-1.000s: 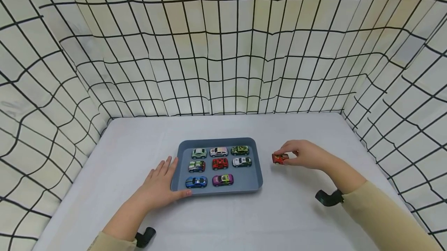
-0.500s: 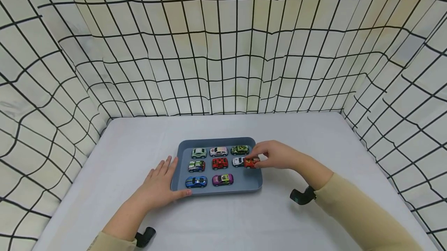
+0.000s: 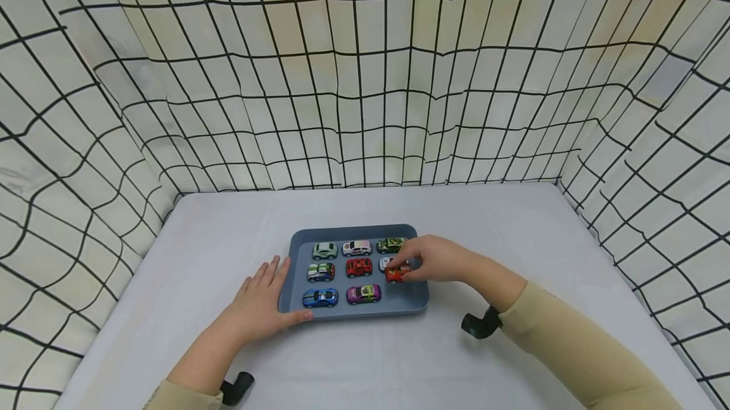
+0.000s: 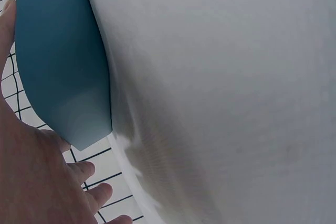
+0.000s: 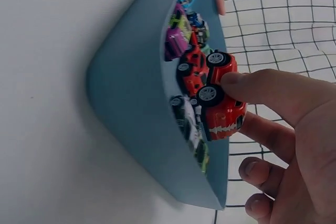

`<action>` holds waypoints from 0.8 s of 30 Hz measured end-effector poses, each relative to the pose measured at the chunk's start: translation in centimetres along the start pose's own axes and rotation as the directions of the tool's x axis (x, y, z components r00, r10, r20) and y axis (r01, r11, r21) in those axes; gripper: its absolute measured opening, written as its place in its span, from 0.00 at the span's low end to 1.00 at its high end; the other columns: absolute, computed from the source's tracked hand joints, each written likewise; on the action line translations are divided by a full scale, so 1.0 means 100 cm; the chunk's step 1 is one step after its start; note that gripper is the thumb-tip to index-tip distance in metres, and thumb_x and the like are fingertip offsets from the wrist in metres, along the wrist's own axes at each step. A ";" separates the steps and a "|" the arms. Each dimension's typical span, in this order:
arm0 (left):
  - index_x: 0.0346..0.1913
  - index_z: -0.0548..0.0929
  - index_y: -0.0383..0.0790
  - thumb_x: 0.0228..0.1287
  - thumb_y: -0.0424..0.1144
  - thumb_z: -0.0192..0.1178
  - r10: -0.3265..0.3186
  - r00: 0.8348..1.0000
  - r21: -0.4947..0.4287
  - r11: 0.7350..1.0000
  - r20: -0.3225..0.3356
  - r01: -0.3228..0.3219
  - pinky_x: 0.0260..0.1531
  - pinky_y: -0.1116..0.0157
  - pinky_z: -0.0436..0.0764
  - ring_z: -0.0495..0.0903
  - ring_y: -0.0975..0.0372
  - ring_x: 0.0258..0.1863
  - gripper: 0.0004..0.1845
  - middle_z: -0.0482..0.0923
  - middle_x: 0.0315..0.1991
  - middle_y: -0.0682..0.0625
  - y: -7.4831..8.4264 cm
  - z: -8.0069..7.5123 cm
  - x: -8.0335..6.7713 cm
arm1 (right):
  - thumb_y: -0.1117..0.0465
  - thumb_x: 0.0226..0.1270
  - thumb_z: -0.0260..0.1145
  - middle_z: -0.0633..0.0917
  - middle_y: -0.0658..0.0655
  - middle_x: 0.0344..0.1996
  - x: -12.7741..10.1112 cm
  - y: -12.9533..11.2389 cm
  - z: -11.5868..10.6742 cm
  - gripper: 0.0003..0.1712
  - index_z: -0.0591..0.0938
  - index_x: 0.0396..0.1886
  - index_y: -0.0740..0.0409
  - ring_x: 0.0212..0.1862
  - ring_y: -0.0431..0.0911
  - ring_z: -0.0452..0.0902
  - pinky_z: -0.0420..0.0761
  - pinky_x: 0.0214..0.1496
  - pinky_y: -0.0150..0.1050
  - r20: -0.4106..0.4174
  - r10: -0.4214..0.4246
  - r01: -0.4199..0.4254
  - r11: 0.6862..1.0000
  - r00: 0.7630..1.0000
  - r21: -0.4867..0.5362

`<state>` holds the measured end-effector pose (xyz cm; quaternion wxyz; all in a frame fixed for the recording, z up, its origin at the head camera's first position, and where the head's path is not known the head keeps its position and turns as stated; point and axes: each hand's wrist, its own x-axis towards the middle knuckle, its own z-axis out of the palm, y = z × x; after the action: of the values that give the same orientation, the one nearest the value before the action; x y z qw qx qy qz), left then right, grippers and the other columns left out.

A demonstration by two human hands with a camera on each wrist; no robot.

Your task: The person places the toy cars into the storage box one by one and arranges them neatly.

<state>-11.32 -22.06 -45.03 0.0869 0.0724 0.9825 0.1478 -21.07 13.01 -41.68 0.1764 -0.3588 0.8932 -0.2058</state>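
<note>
In the head view a blue-grey tray (image 3: 353, 313) holds toy cars in rows. My right hand (image 3: 439, 260) pinches a red toy car (image 3: 395, 274) between thumb and fingers over the tray's right part. This car partly hides a white toy car (image 3: 384, 262) behind it. In the right wrist view the held red car (image 5: 223, 111) shows its wheels and a jagged white marking. My left hand (image 3: 259, 302) rests at the tray's left side, fingers spread and straight, thumb at the front rim. A purple toy car (image 3: 364, 294) and a blue toy car (image 3: 320, 298) form the front row.
Around the tray lies a white-covered table (image 3: 342, 359). White walls with a black grid (image 3: 371, 80) close it in at the back and sides. Also in the tray are a red-and-black car (image 3: 358, 267) and a camouflage-patterned car (image 3: 390, 245). Black wrist cameras (image 3: 481, 323) sit at both cuffs.
My right hand has carried the red toy car leftward from beside the tray to over it, lately a little farther left and toward the front. The left hand and tray stay put.
</note>
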 end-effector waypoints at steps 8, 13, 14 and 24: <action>0.78 0.49 0.32 0.47 0.78 0.61 -0.001 1.000 0.003 1.000 -0.005 0.001 0.68 0.33 0.47 0.45 0.35 0.75 0.68 0.45 0.77 0.31 -0.001 0.000 0.001 | 0.51 0.62 0.73 0.87 0.38 0.47 0.004 0.001 0.018 0.15 0.89 0.50 0.37 0.53 0.38 0.79 0.72 0.54 0.43 0.033 -0.022 0.028 0.984 0.999 -0.178; 0.78 0.51 0.31 0.47 0.76 0.63 0.004 1.000 -0.013 1.000 -0.023 -0.004 0.68 0.33 0.47 0.45 0.35 0.75 0.67 0.46 0.77 0.31 -0.001 0.001 0.001 | 0.49 0.60 0.75 0.87 0.36 0.42 0.007 -0.001 0.024 0.14 0.90 0.47 0.37 0.47 0.36 0.79 0.67 0.44 0.39 0.021 -0.028 0.032 0.972 0.999 -0.234; 0.78 0.51 0.31 0.46 0.76 0.64 0.004 1.000 -0.014 1.000 -0.023 -0.004 0.68 0.33 0.47 0.45 0.35 0.75 0.67 0.46 0.77 0.31 -0.001 0.001 0.001 | 0.49 0.60 0.75 0.88 0.36 0.41 0.007 -0.002 0.025 0.14 0.90 0.46 0.37 0.46 0.35 0.79 0.66 0.43 0.39 0.018 -0.029 0.033 0.971 0.999 -0.236; 0.78 0.49 0.31 0.47 0.78 0.61 -0.003 1.000 0.002 1.000 -0.004 0.003 0.69 0.34 0.46 0.44 0.35 0.75 0.68 0.45 0.77 0.31 -0.001 0.001 0.001 | 0.47 0.61 0.74 0.87 0.39 0.45 0.006 -0.001 0.026 0.15 0.89 0.48 0.36 0.50 0.37 0.79 0.68 0.43 0.38 0.004 -0.076 0.074 0.952 0.997 -0.298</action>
<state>-11.44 -22.07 -45.17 0.0850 0.0705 0.9830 0.1468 -20.18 11.87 -43.96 0.1090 -0.4141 0.9004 -0.0769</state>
